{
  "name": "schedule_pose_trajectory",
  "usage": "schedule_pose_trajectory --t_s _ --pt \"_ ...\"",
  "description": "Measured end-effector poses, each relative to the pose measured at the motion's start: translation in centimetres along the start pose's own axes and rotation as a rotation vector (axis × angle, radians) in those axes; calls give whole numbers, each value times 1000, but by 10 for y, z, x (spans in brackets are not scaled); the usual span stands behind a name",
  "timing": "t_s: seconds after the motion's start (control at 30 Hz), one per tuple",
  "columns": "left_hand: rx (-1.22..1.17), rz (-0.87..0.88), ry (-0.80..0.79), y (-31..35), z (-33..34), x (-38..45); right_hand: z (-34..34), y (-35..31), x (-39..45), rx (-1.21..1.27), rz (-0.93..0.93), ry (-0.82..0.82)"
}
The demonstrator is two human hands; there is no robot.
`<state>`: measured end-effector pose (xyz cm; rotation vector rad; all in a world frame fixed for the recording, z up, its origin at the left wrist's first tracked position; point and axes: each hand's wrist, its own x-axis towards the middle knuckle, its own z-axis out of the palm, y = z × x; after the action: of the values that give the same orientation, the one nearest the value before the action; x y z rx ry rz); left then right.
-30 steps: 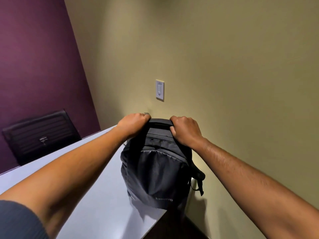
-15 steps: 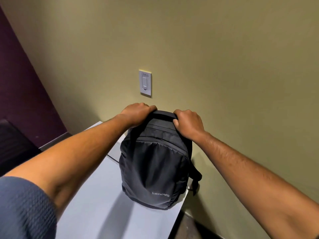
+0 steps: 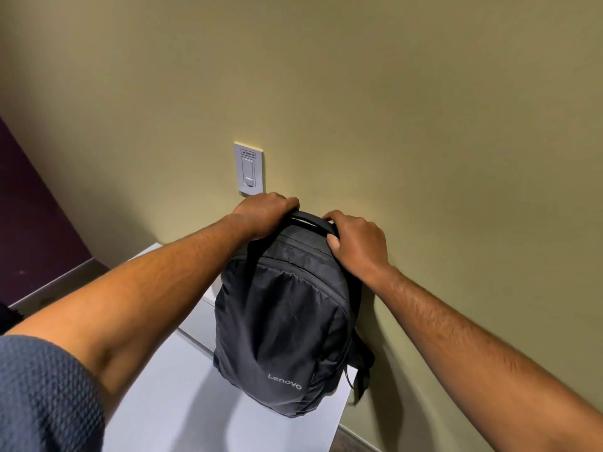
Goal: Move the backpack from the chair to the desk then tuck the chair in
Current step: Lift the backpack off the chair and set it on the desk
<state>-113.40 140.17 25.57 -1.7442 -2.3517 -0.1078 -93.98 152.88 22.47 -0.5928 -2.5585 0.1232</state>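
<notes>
A black Lenovo backpack stands upright on the white desk, at the desk's corner close to the olive wall. My left hand grips the top of the bag on its left side. My right hand is closed over the top on the right, thumb pressed on the front. A strap hangs off the bag's right side past the desk edge. The chair is out of view.
A white wall switch sits on the olive wall just above my left hand. A purple wall stands at the left. A strip of floor shows below the desk's right edge.
The view has swung right and closer, so the dark chair at the far left has left the frame. The backpack now rests further onto the desk corner; both hands keep their hold.
</notes>
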Motion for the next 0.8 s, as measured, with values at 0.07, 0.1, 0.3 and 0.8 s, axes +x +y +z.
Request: schedule_pose_trajectory --t_s 0.07,0.1,0.3,0.8 --pt "20 -11 22 -2 6 2 6 1 2 52 -4 58" --pt "26 -15 29 -3 9 -1 8 1 1 72 -17 77" --pt "-292 31 -93 -5 34 -26 31 5 -12 303 -145 -50" --pt "-293 9 -41 2 51 -64 31 1 -27 309 -166 -154"
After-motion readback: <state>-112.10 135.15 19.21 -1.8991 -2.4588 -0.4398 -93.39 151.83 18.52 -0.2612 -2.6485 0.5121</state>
